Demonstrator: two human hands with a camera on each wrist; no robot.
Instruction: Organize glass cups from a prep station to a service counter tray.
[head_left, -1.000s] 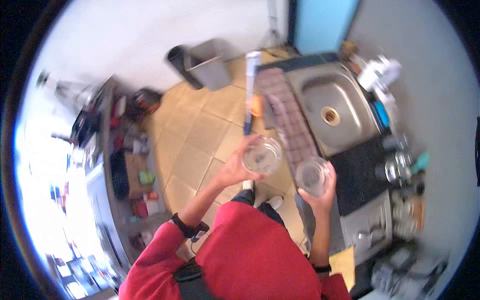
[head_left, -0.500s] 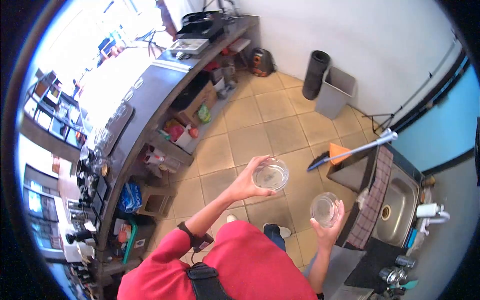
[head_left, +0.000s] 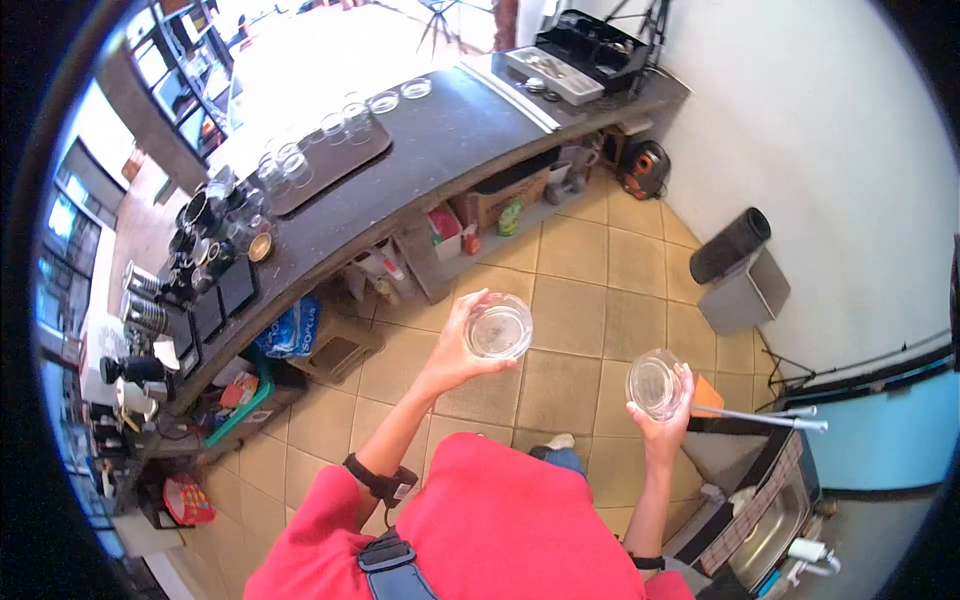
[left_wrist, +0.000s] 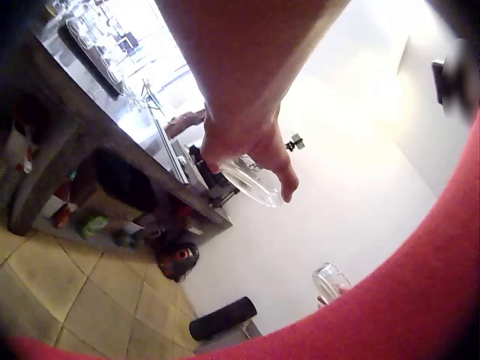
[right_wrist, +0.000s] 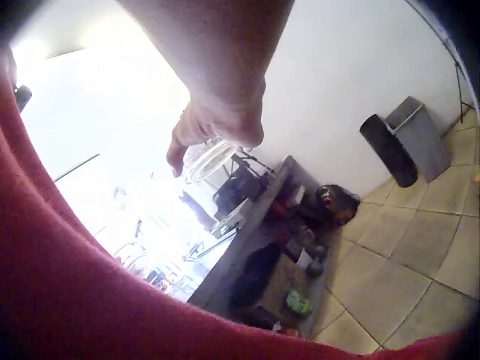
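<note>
My left hand [head_left: 455, 350] grips a clear, round glass dish [head_left: 499, 328] by its side, thumb and fingers spread around it. To the right, my right hand [head_left: 660, 428] holds a clear glass cup [head_left: 652, 385] with its fingers curled about the side. Both glass pieces are held up over the tiled floor, apart from each other and in front of my body. In the left wrist view the rim of the dish [left_wrist: 259, 186] shows below the hand. The right wrist view shows part of the cup [right_wrist: 210, 161], the rest hidden behind my hand.
A long dark counter [head_left: 430, 140] runs ahead and left. It bears a tray [head_left: 340, 175] with several glasses, a cutlery tray [head_left: 555, 75] and a black box [head_left: 595, 50]. A grey bin [head_left: 745, 295] and black roll [head_left: 730, 245] stand right, the sink [head_left: 775, 530] lower right.
My view has swung left, away from the sink and toward the long counter. Both hands keep holding the same glass pieces in front of my body.
</note>
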